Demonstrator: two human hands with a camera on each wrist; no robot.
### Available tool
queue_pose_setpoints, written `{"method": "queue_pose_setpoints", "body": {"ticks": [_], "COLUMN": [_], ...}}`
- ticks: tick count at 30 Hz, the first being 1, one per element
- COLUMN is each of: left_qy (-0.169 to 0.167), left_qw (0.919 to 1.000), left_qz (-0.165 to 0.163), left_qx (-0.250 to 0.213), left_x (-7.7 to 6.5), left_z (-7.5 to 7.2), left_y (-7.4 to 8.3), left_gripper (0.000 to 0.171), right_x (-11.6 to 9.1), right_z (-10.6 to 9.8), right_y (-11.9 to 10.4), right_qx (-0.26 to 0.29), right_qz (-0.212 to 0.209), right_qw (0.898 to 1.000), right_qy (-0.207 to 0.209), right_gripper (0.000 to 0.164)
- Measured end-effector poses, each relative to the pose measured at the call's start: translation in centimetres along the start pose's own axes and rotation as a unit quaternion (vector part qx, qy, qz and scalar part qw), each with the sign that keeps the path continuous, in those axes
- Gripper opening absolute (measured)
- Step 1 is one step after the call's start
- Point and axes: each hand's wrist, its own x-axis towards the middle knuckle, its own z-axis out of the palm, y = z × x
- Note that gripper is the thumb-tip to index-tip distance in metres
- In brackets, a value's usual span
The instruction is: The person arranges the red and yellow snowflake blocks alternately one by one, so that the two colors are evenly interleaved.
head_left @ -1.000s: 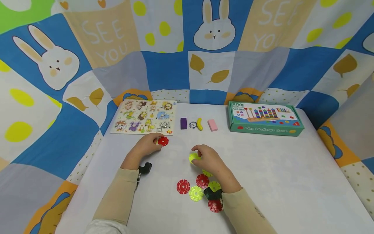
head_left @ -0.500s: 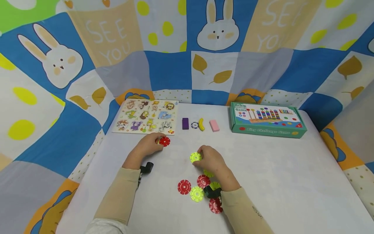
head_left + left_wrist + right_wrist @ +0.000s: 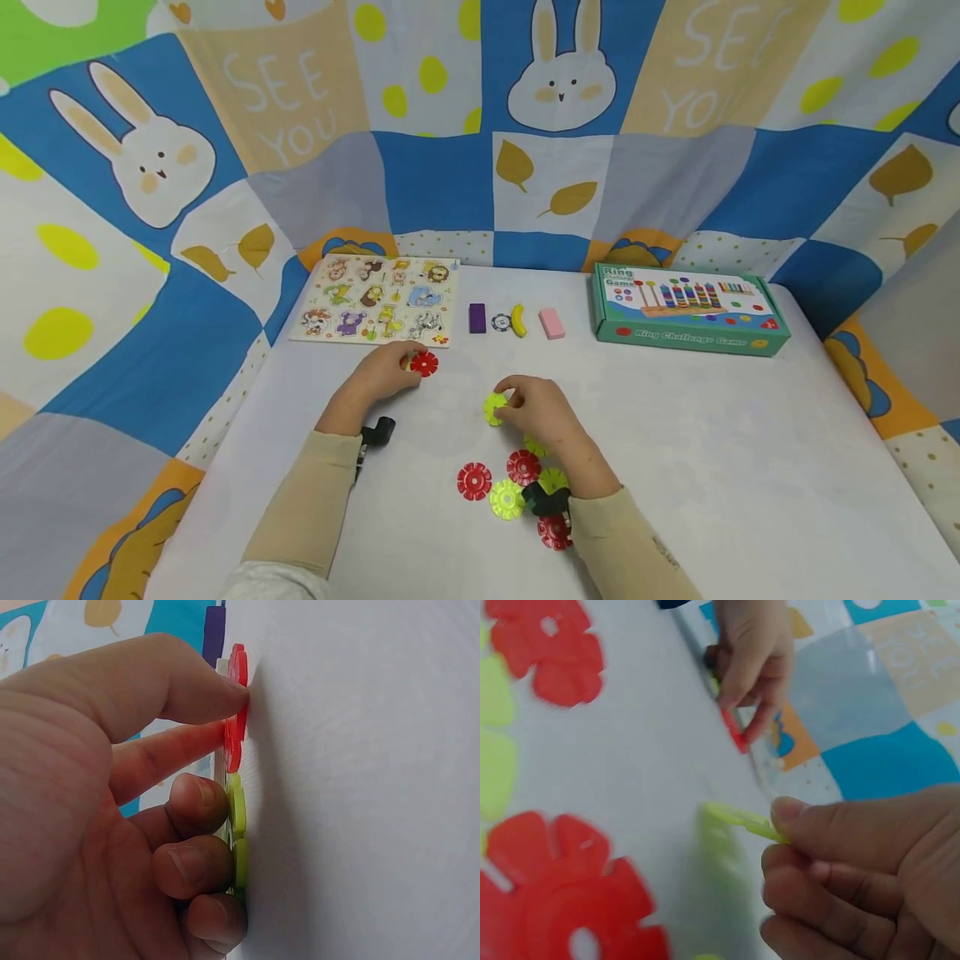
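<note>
In the head view my left hand (image 3: 381, 372) pinches a red snowflake disc (image 3: 424, 364) just in front of the animal puzzle board. The left wrist view shows that disc (image 3: 238, 709) on edge between thumb and index finger, with yellow-green pieces (image 3: 238, 806) against the other curled fingers. My right hand (image 3: 542, 408) holds a yellow-green snowflake disc (image 3: 492, 409) at its rim, to the right of the left hand. Seen in the right wrist view, this disc (image 3: 739, 818) is tilted above the white table, between thumb and fingers. The two held discs are apart.
Loose red discs (image 3: 474, 482) and yellow-green discs (image 3: 507, 499) lie near and partly under the right wrist. Behind are the puzzle board (image 3: 315, 331), purple block (image 3: 477, 318), poker chip (image 3: 500, 322), toy banana (image 3: 517, 320), pink block (image 3: 551, 323) and green game box (image 3: 690, 336).
My right hand's fingers have closed on the yellow-green disc, which has since tilted and shifted slightly left. My left hand stays in place with the red disc. The head view has shifted a little.
</note>
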Motion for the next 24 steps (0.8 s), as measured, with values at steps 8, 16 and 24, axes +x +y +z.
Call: {"method": "queue_pose_setpoints", "body": {"ticks": [8,16,24], "left_qy": [0.0,0.0,0.004], "left_qw": [1.0,0.9999,0.9999], "left_qz": [-0.004,-0.006,-0.01], "left_qx": [0.006,0.009,0.002], "left_x": [0.0,0.0,0.2], "left_z": [0.1,0.1,0.1], "left_y": [-0.1,0.0,-0.1], "left_gripper": [0.053,0.052,0.051], "right_x": [0.1,1.0,3.2], "right_z": [-0.9,-1.4,-0.8], "right_y": [-1.3,-3.2,-4.2], "right_qx": [0.047,0.162,0.208], "right_qz": [-0.038,-0.024,-0.005], "right_qw": [0.998,0.986,0.978], "right_qy": [0.016,0.018,0.017], "right_gripper": [0.027,0.031,0.037]}}
